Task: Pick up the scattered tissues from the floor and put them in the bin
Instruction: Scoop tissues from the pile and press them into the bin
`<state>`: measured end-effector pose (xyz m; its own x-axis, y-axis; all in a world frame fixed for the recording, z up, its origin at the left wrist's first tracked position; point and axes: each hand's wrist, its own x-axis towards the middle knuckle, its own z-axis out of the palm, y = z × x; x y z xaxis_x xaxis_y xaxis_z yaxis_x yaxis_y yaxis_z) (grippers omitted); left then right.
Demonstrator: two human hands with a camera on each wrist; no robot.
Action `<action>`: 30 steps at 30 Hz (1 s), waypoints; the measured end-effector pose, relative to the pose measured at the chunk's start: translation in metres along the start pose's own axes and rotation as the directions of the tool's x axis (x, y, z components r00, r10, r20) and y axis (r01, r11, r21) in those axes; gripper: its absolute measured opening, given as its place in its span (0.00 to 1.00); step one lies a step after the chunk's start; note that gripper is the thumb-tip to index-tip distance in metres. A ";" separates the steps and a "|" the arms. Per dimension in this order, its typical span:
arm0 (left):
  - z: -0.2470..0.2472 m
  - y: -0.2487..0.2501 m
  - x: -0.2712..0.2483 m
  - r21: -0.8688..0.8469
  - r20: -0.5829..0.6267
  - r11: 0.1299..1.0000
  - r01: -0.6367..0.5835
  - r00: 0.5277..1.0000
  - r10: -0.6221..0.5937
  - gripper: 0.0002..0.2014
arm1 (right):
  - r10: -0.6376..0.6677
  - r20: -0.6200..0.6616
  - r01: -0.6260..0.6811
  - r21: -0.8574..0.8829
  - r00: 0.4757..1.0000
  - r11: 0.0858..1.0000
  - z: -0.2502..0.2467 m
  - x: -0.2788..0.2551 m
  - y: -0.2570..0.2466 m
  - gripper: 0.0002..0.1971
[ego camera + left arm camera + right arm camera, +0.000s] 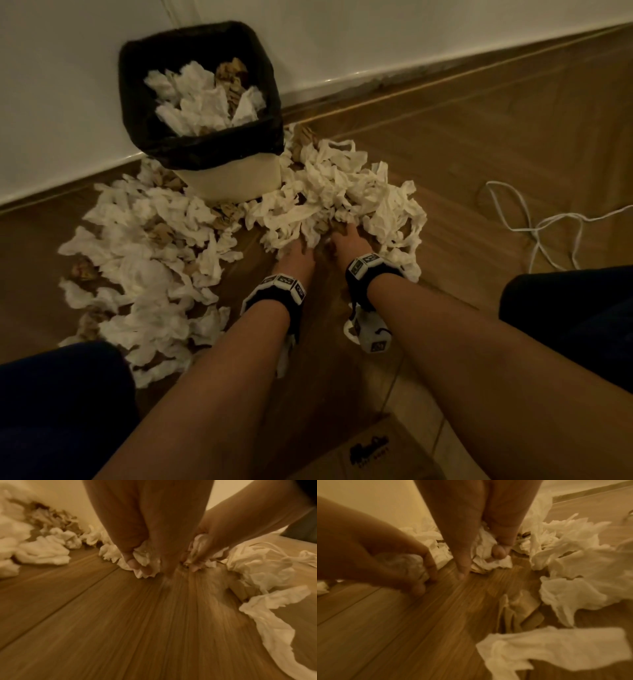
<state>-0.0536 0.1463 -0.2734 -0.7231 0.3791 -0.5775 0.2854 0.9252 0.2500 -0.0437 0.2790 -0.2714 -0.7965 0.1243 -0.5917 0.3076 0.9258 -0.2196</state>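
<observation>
A bin [230, 180] with a black liner [202, 149] stands against the wall, heaped with white tissues [202, 102]. More crumpled tissues [342, 195] lie in piles to its right and to its left [144, 260]. My left hand [296, 248] digs into the near edge of the right pile. In the left wrist view its fingers [130, 561] curl round a wad of tissue [142, 557]. Just beside it, my right hand [344, 240] grips another wad [485, 550] between thumb and fingers [500, 551].
Brown paper scraps [161, 233] are mixed among the tissues. A white cable [534, 222] lies looped on the wooden floor to the right. A cardboard box [370, 452] sits at the bottom edge. My knees [61, 411] flank both arms.
</observation>
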 end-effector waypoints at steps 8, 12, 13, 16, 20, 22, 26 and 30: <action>-0.004 -0.006 -0.003 -0.090 -0.015 0.995 0.049 0.999 -0.050 0.19 | 0.168 -0.023 -0.158 0.239 0.985 0.958 0.001 0.003 -0.006 0.25; -0.015 -0.012 -0.010 -0.117 -0.179 0.992 0.047 0.982 -0.067 0.16 | 0.159 -0.077 -0.124 0.337 0.984 0.933 -0.009 -0.003 -0.004 0.29; -0.020 -0.014 -0.012 -0.159 -0.216 0.986 0.055 0.972 -0.089 0.15 | 0.171 -0.095 -0.124 0.375 0.981 0.919 -0.013 -0.006 -0.003 0.27; -0.035 -0.018 -0.019 -0.272 -0.254 0.960 0.064 0.958 -0.136 0.14 | 0.220 -0.110 -0.143 0.473 0.969 0.869 -0.027 -0.017 -0.002 0.21; -0.056 -0.024 -0.035 -0.502 -0.223 0.855 0.127 0.937 -0.270 0.18 | 0.173 -0.032 -0.074 0.817 0.984 0.571 -0.043 -0.036 -0.006 0.12; -0.067 -0.028 -0.045 -0.637 -0.178 0.756 0.151 0.925 -0.335 0.20 | 0.156 0.022 -0.073 0.942 0.988 0.327 -0.051 -0.046 -0.010 0.08; -0.094 -0.029 -0.065 -0.879 -0.153 0.474 0.058 0.906 -0.394 0.28 | 0.156 0.007 -0.041 0.977 0.988 0.210 -0.081 -0.067 -0.025 0.15; -0.118 -0.033 -0.077 -0.855 -0.289 0.517 -0.041 0.866 -0.409 0.09 | 0.189 -0.020 -0.020 0.978 0.982 0.207 -0.117 -0.077 -0.037 0.22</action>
<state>-0.0817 0.0847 -0.1454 -0.9243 -0.0549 -0.3777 -0.3607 0.4490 0.8175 -0.0543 0.2772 -0.1274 -0.7341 0.3041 -0.6072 0.5889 -0.1602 -0.7922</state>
